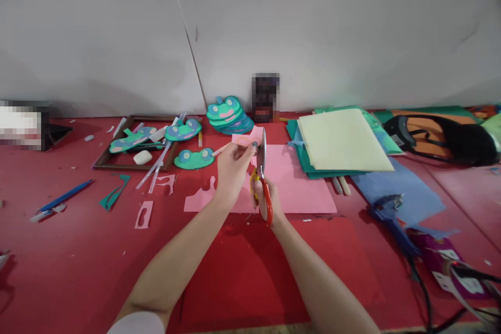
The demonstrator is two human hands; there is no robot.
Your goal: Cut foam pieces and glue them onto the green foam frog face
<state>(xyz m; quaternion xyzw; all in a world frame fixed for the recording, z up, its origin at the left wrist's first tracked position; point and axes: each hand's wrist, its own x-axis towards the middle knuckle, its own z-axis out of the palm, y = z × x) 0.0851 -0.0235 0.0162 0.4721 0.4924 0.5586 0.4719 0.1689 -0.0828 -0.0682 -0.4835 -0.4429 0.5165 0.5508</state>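
My left hand point(234, 166) is closed, pinching a small pink foam piece point(246, 137) above the table. In my right hand point(270, 198) is a pair of scissors point(266, 201) with red and yellow handles, blades pointing up beside the pink piece. Whether the blades touch the piece I cannot tell. Below both hands lies a larger pink foam sheet point(301, 182) with a cut-out edge on its left. Just left of my left hand rests a green frog face point(194, 158) with blue eyes. Behind it sits a stack of frog faces point(227, 115) with pink mouths.
A brown frame point(133, 168) holds frog faces and clear sticks. Green scraps point(116, 193) and pink scraps point(144, 215) lie left, near a blue pen point(66, 195). Pale yellow sheets point(344, 141) are stacked right. A blue glue gun point(395, 222) with a cord lies front right.
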